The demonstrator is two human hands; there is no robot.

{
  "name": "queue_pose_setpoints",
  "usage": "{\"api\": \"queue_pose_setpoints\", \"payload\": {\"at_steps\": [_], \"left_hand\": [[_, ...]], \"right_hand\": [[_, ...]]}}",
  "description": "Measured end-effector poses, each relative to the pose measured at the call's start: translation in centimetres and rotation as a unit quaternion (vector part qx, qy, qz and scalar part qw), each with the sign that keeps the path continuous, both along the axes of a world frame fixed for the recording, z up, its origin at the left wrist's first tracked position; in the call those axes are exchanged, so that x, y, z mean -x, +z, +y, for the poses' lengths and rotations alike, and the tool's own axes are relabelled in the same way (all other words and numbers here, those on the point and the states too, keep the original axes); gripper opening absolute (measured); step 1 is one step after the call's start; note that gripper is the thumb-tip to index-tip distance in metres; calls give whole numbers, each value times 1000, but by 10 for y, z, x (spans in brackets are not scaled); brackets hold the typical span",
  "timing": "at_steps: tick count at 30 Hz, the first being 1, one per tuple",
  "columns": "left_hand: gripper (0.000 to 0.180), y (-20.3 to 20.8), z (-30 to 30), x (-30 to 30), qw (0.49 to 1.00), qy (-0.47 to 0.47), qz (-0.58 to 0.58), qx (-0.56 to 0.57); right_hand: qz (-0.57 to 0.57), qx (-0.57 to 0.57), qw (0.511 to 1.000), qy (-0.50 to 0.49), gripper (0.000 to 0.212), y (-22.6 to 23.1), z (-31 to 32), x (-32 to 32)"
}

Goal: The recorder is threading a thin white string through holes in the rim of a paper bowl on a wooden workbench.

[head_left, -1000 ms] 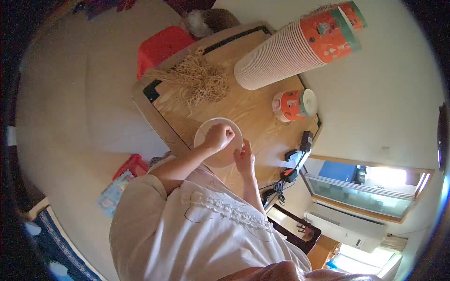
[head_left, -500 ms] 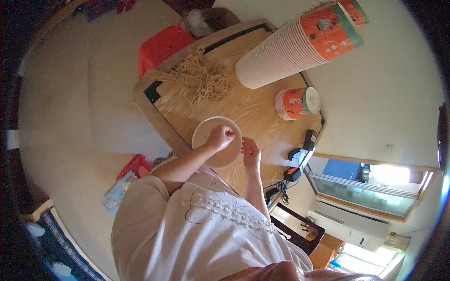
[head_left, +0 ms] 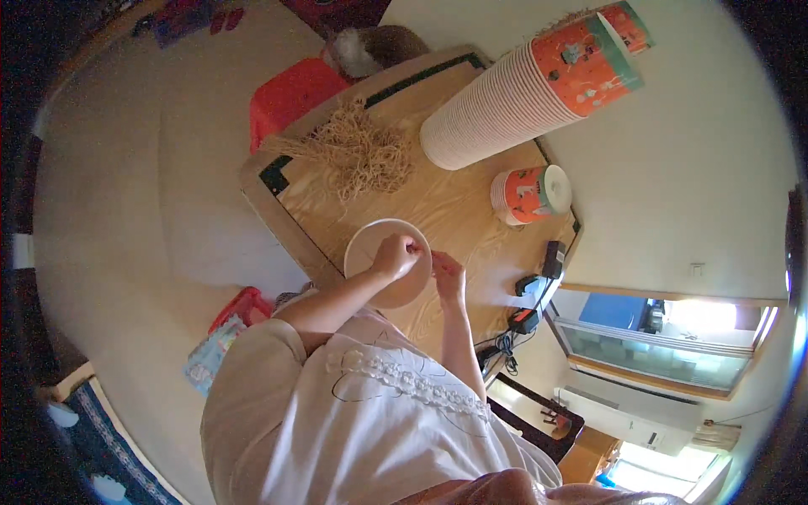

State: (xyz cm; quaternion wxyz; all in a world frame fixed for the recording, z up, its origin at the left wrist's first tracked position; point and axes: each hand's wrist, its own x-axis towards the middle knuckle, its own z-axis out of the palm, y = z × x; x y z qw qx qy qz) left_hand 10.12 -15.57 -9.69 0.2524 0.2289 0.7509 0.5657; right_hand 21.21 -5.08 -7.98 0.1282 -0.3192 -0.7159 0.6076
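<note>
A round paper bucket [head_left: 360,251] with a pale inside is right in front of my body, its mouth facing up, at the near edge of the wooden table. My left hand [head_left: 396,257] reaches over the mouth, its fingers closed in a pinch near the right side of the rim. What they pinch is too small to make out. Just outside that same side, my right hand [head_left: 449,276] has its fingertips bent against the bucket's wall. A tangled heap of tan twine [head_left: 366,156] lies farther off on the table.
A long stack of nested paper buckets [head_left: 497,105] lies at the far right against the wall. Nearer stands a short orange and green stack [head_left: 528,195]. Black power adapters [head_left: 523,320] with cables sit along the right table edge [head_left: 471,295]. A red stool [head_left: 290,93] is beyond the table.
The view has shifted slightly, so the table and stacks sit a little lower. Both hands stay at the bucket's right rim, with only a small movement of the fingers.
</note>
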Motion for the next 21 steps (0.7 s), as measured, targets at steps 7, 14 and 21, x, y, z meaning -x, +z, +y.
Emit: {"api": "queue_pose_setpoints", "payload": {"at_steps": [7,14,21], "left_hand": [[18,-9,-2,-2,1000,1,11,7],[20,1,-2,2,999,-31,1,17],[13,68,-11,28,894,-146,412,96]], "right_hand": [[-13,4,1000,-15,14,1,-3,5],[10,9,1000,18,10,-3,4,6],[30,-66,997,41,7,0,9,10]]}}
